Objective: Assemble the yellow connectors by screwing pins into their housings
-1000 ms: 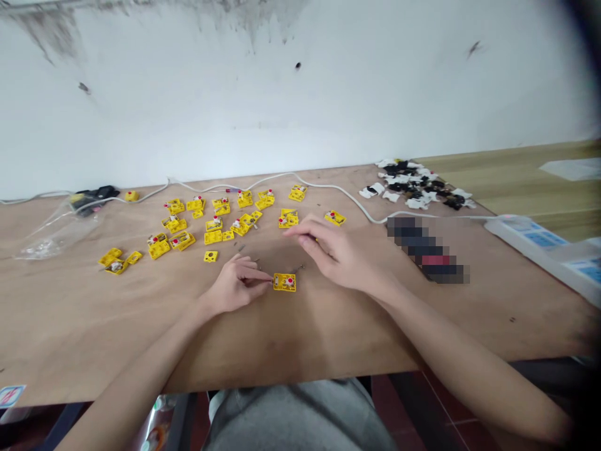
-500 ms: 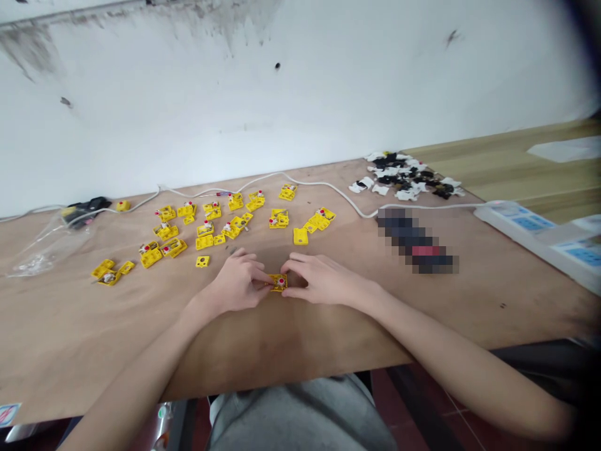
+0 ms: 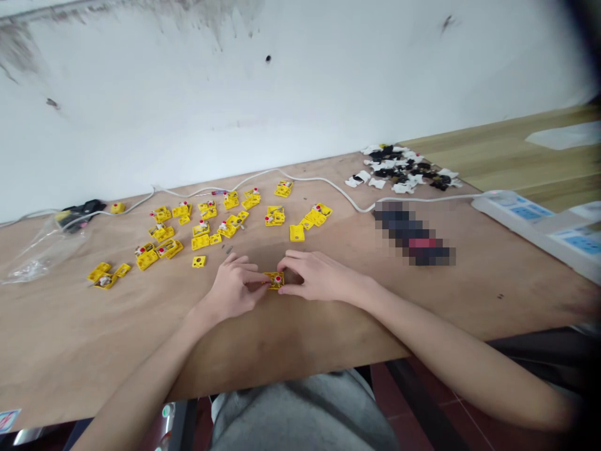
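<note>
The wall (image 3: 263,100) behind the bench is pale and matte, streaked with dark, flaking stains at upper left and pierced by a small round hole. Below it spreads a tabletop (image 3: 244,357) of smooth, dull brown sheet, faintly blotched. Near its front edge, at the middle, sits a small rectangular yellow casing (image 3: 278,280) in hard plastic, open-faced, with a rounded red button on a white part. The left hand (image 3: 237,285) has thumb and forefinger pinched on the casing's left end; whether a smaller part lies between those tips is hidden. The right hand (image 3: 319,275) curves into a rounded claw, thumb and fingertips gripping the casing's right end. Beyond the hands lie scattered yellow shells (image 3: 275,216), boxy and molded, many paired with white and red inserts, plus a flat, squarish plate (image 3: 199,261) with a dark round hole. At far left a clear, crinkled plastic bag (image 3: 42,250) slumps beside a black-and-yellow object (image 3: 79,213). A smooth white cable (image 3: 323,181) snakes along the back toward a long, glossy power strip (image 3: 539,228). At the back right, irregular black and white pieces (image 3: 399,166) form a jagged heap. Soft grey cloth (image 3: 300,413) drapes the person's lap.
</note>
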`<action>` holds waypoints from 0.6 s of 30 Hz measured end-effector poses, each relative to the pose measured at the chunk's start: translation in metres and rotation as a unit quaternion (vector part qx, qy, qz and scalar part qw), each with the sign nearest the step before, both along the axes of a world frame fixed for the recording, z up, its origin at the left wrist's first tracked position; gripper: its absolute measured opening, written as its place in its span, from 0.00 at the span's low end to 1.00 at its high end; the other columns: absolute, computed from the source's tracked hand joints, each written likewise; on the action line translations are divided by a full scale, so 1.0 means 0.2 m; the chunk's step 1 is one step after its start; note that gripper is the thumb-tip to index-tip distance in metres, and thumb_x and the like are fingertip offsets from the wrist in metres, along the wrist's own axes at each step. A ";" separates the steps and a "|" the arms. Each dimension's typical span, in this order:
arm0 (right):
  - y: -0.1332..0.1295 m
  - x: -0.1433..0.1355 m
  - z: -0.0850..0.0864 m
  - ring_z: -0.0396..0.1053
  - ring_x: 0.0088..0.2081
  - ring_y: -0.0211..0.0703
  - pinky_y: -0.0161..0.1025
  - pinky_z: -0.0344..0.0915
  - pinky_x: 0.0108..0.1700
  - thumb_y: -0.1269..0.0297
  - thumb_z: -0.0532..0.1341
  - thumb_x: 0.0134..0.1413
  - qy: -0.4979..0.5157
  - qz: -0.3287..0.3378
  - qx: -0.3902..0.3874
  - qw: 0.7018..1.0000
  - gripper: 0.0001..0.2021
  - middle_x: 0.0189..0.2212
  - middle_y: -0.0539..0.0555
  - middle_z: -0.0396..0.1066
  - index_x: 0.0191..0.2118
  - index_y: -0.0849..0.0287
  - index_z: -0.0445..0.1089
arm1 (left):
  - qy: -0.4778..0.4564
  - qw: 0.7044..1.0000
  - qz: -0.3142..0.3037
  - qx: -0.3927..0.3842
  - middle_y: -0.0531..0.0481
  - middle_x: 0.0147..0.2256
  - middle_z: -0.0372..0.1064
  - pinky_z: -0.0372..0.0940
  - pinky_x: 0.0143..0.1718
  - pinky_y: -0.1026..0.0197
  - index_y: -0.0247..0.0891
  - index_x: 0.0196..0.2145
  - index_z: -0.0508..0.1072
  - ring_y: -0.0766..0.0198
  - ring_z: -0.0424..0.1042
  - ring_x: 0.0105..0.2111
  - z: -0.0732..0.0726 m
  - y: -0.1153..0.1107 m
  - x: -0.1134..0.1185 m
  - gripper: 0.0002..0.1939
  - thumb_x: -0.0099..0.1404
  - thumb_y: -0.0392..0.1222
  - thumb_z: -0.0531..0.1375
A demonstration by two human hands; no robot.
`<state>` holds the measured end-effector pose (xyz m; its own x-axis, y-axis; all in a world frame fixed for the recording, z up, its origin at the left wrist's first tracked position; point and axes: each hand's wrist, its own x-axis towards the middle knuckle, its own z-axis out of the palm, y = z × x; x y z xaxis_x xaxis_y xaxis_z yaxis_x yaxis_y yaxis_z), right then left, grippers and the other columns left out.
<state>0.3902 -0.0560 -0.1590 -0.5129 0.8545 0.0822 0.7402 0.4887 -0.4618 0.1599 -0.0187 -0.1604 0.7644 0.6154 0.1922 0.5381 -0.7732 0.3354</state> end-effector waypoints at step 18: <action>-0.01 0.00 0.00 0.71 0.34 0.42 0.39 0.61 0.35 0.55 0.67 0.57 0.016 -0.010 0.000 1.000 0.15 0.40 0.53 0.73 0.46 0.57 0.74 | -0.098 0.984 0.069 -0.129 0.56 0.19 0.62 0.54 0.38 0.58 0.43 0.37 0.82 0.66 0.60 0.26 -0.09 -0.06 0.01 0.09 0.68 0.44 0.61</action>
